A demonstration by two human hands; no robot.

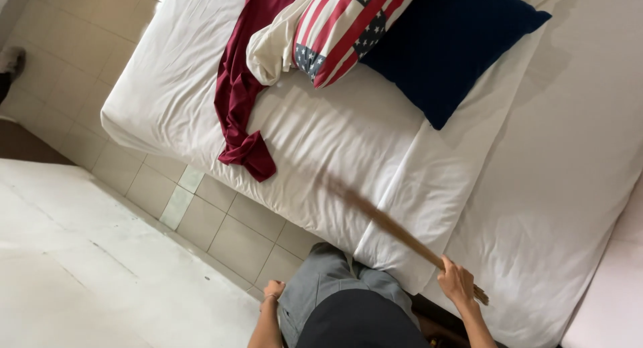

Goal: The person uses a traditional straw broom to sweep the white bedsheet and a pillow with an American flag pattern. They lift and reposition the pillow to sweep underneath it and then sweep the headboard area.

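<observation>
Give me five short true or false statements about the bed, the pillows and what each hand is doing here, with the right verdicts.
1. The right hand grips a brown stick that reaches out over the white bed. True.
2. The left hand also holds the stick. False: it hangs empty beside the grey trousers.
3. A dark red cloth lies across the bed. True.
4. The navy pillow lies on the tiled floor. False: it lies on the bed.
5. The striped, starred pillow lies beside the navy one. True.
</observation>
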